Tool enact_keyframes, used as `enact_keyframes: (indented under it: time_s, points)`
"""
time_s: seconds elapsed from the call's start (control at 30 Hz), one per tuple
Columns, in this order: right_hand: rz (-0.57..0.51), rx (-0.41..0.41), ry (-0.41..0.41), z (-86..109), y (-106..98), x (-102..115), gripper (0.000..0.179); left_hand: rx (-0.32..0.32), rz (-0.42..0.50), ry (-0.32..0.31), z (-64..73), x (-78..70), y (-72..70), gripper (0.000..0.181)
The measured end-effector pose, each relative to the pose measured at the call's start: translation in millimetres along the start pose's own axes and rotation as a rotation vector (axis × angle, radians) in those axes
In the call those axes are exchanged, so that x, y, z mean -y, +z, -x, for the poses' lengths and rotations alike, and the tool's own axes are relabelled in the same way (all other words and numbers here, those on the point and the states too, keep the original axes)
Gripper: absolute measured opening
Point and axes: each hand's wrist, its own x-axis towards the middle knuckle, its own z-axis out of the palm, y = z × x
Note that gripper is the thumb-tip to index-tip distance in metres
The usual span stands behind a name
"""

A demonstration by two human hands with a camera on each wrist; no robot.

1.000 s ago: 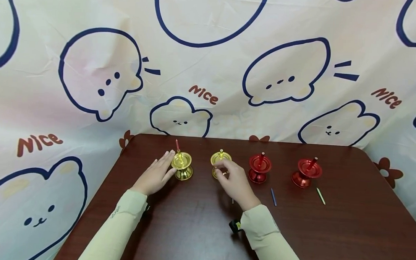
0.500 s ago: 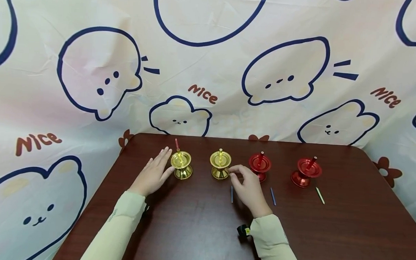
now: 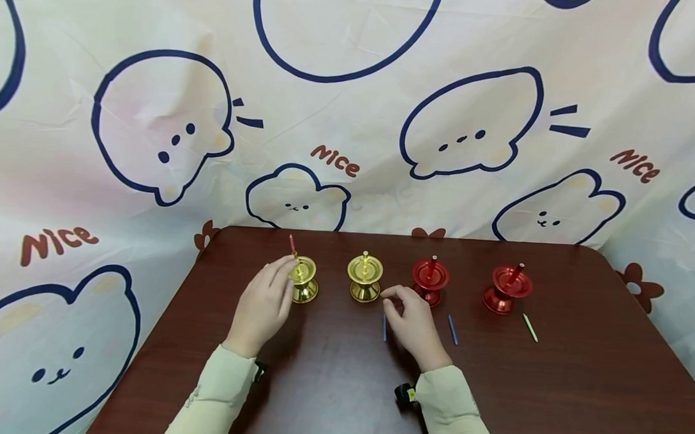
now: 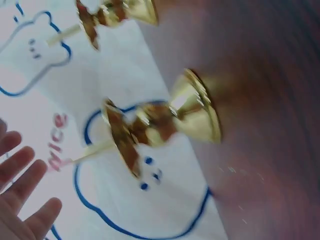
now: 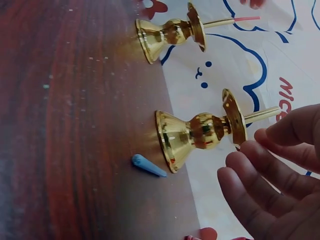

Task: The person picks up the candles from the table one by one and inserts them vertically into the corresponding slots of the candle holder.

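Note:
Beside the left gold candle holder (image 3: 304, 291) my left hand (image 3: 260, 306) is raised, its fingertips close to the thin red candle (image 3: 292, 243) standing in that holder. The left wrist view shows the fingers (image 4: 22, 185) spread and relaxed, apart from the candle. My right hand (image 3: 417, 328) hovers just right of the second gold candle holder (image 3: 365, 289), whose post bears no coloured candle. In the right wrist view its fingers (image 5: 255, 180) curl loosely with nothing between them. A blue candle (image 5: 149, 166) lies on the table near that holder's base.
Two red candle holders, the nearer one (image 3: 430, 277) partly behind my right hand and the other (image 3: 501, 299) farther right, stand in the row. Another blue candle (image 3: 453, 330) and a pale green candle (image 3: 530, 327) lie on the brown table (image 3: 330, 370). A printed cloth (image 3: 379, 129) hangs behind.
My right hand has drawn back to the right from the second gold holder, uncovering a blue candle. My left hand has lifted from beside the left holder and turned toward its candle.

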Motion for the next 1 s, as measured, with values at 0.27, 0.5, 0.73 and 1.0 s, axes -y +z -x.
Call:
enact_keyframes:
  time_s: [0.27,0.5,0.73,1.0]
  points:
    - [0.004,0.036,0.117,12.6,4,-7,0.01,0.103,0.002,0.033,3.6,-36.8,11.1,0.047]
    - [0.028,0.058,0.199,8.2,7,-9,0.006,0.321,-0.025,-0.03,-6.2,-49.5,25.3,0.063]
    - [0.048,0.091,0.246,6.1,9,-6,0.006,0.416,-0.021,-0.036,-18.8,-54.7,33.1,0.062]
    - [0.083,0.089,0.284,7.3,11,-7,0.012,0.481,-0.036,-0.037,-27.6,-54.9,41.9,0.063]
